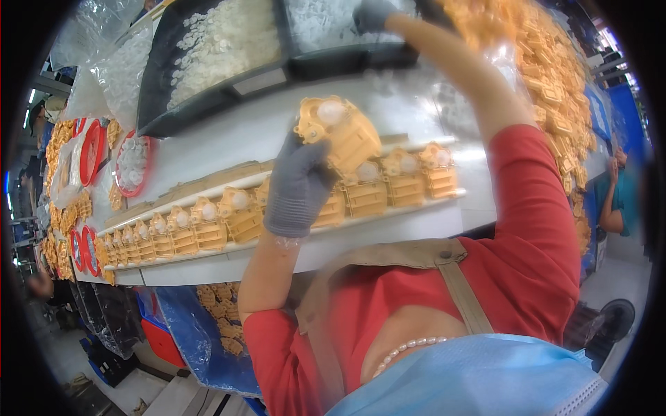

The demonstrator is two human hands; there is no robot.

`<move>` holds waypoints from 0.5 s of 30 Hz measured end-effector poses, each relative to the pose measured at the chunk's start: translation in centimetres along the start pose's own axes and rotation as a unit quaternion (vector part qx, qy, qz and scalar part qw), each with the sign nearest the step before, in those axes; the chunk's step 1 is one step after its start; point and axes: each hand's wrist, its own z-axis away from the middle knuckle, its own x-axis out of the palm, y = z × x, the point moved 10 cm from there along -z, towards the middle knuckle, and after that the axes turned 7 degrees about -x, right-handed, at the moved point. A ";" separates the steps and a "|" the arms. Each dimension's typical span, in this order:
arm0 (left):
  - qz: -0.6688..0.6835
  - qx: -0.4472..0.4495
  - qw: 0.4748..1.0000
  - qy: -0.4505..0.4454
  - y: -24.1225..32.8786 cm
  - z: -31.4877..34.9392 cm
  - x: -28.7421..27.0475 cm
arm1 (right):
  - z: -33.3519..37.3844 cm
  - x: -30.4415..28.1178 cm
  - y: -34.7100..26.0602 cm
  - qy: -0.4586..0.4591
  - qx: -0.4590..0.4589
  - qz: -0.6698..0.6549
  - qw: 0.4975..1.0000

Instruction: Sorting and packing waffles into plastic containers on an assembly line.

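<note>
In a grey glove, my left hand grips a yellow-orange plastic housing and holds it up above the worktable. A whitish round disc sits in the housing's upper part. My right hand, also gloved, reaches far forward over a black bin of small clear-white parts; its fingers are blurred and partly hidden. Below my left hand runs a row of similar housings, standing side by side between white rails, many with a white disc on top.
Another black bin at the far left holds a heap of white discs. Yellow-orange housings are piled high at the right. Red-rimmed trays and plastic bags lie to the left. At the right edge is a person's arm.
</note>
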 end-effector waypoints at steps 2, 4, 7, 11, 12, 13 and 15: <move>0.025 -0.005 1.000 -0.007 0.6 -1.2 -0.6 | -1.3 -0.3 -0.7 0.018 -0.023 -0.002 1.000; 0.040 -0.012 0.999 -0.010 0.8 -2.5 -2.0 | -1.8 -0.9 -0.2 0.049 -0.021 -0.034 0.998; 0.052 -0.026 0.998 -0.016 1.6 -2.7 -4.4 | -0.3 -3.6 -0.8 0.173 0.011 -0.216 0.961; 0.047 -0.036 0.998 -0.019 1.5 -3.1 -6.2 | 4.3 -5.3 -6.9 0.087 -0.004 -0.758 0.647; 0.052 -0.038 0.998 -0.019 1.4 -3.3 -6.2 | 4.7 -4.7 -8.0 0.037 -0.004 -0.754 0.656; 0.026 -0.035 0.999 -0.017 1.5 -3.2 -6.4 | 5.4 -4.8 -9.3 0.028 -0.006 -0.754 0.656; 0.011 -0.037 0.999 -0.014 1.4 -3.4 -7.5 | 7.5 -7.3 -14.5 -0.024 -0.118 -0.814 0.568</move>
